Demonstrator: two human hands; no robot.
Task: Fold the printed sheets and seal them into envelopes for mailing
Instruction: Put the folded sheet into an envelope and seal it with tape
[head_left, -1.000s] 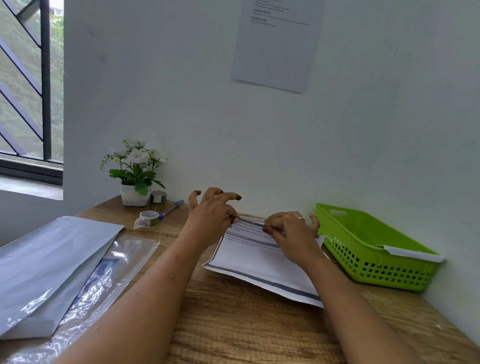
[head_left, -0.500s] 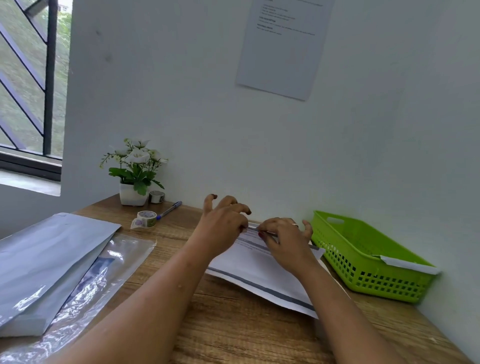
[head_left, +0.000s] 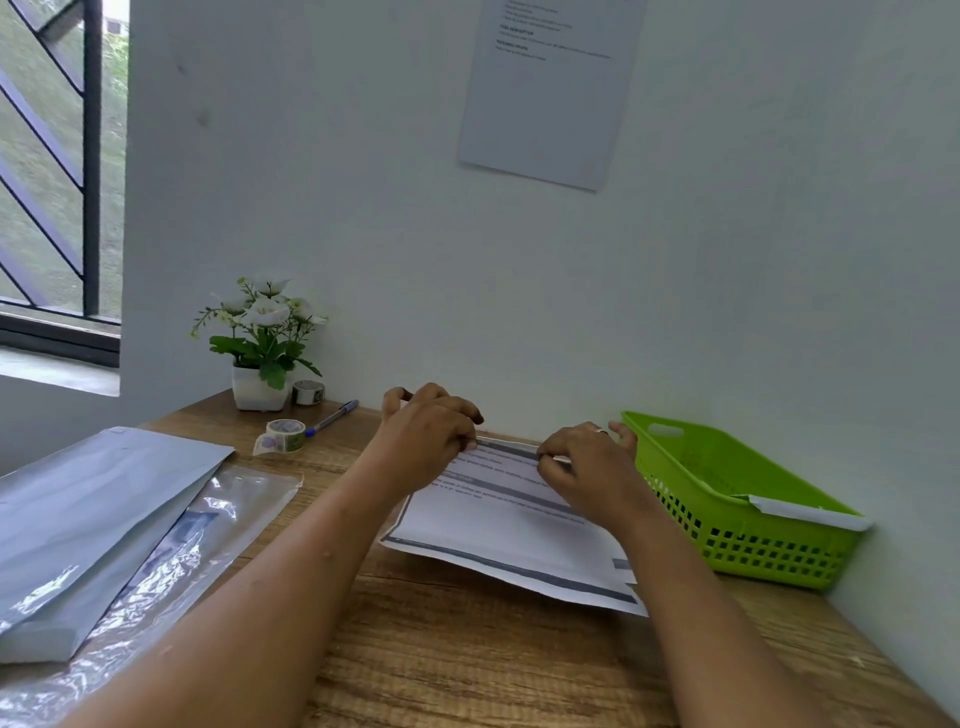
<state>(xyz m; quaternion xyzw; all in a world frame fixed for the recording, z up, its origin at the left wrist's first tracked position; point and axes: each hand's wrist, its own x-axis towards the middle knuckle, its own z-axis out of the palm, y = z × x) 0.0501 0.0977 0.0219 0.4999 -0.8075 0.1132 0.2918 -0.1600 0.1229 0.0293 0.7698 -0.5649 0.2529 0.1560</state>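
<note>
A white printed sheet (head_left: 511, 540) with grey bands lies on the wooden desk (head_left: 467, 665), its far part folded over toward me. My left hand (head_left: 428, 441) pinches the far folded edge at its left end. My right hand (head_left: 589, 467) pinches the same edge further right, a ring on one finger. Both sets of fingers are curled onto the paper at the crease. A stack of grey mailing envelopes (head_left: 88, 514) lies at the left of the desk on a clear plastic sleeve (head_left: 171, 571).
A green plastic basket (head_left: 737, 499) with a white sheet in it stands by the right wall. A tape roll (head_left: 284, 435), a blue pen (head_left: 332, 417), a small second roll (head_left: 308, 392) and a potted flower (head_left: 262, 343) sit at the back left. A notice (head_left: 545, 88) hangs on the wall.
The far edge of the sheet has been brought down flatter. Both hands stay on the fold, with the right hand now a little further right along it. The camera has tilted upward.
</note>
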